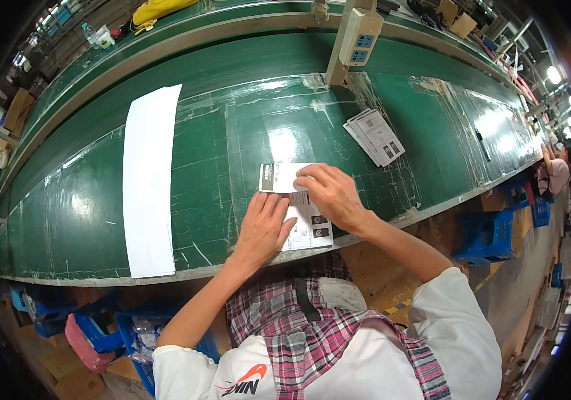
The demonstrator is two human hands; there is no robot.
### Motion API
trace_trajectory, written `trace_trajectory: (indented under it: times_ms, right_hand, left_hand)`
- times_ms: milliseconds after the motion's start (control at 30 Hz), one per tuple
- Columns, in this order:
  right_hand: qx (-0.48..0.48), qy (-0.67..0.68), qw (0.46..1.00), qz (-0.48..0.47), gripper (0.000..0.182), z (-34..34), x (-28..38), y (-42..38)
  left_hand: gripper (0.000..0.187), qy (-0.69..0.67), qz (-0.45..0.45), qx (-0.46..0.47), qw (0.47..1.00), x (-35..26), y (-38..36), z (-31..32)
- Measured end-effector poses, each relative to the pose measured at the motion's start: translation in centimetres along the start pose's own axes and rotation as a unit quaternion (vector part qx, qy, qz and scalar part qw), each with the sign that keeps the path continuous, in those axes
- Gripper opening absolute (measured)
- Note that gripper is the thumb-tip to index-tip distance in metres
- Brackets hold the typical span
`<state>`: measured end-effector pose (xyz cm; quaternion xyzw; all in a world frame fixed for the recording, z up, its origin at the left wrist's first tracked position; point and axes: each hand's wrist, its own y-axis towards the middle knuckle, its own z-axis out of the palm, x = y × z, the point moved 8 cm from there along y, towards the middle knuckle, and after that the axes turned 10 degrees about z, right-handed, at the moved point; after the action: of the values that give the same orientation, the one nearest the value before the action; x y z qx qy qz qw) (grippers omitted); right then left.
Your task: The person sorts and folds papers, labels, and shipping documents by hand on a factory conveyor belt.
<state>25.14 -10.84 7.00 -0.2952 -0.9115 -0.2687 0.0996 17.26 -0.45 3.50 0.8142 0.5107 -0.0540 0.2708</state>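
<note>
A printed paper leaflet (305, 234) lies at the bench's near edge, its upper part folded over, with a dark printed block at the left end of the flap. My left hand (263, 225) rests on the leaflet, fingers stretched out just below the flap and holding nothing. At the flap's right end, my right hand (329, 193) has its fingers bent together on the paper; the thumb is mostly hidden. Farther right sits a small fanned pile of printed leaflets (375, 137). To the left is a long stack of white paper sheets (150, 187).
The green bench top (205, 160) has worn tape strips. A post with a power socket box (361, 40) stands behind the leaflets. Blue crates (489, 237) stand below the bench at right, with another blue bin (140, 343) at lower left. A person (555, 167) is at the far right.
</note>
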Motion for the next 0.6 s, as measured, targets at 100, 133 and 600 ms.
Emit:
trace_trajectory:
  times_ms: [100, 133, 600]
  right_hand:
    - [-0.025, -0.004, 1.0, -0.008, 0.021, 0.7, 0.2, -0.6]
    - [-0.029, -0.002, 1.0, -0.008, 0.021, 0.9, 0.1, -0.8]
    - [-0.004, 0.037, 0.998, -0.052, 0.027, 1.2, 0.5, -2.0]
  left_hand:
    - [0.038, 0.014, -0.009, -0.052, 0.999, -0.4, -0.5, -0.8]
    - [0.04, 0.023, -0.015, -0.062, 0.998, -0.4, -0.8, -1.2]
    - [0.068, 0.062, -0.065, -0.08, 0.993, 0.4, -1.8, -2.4]
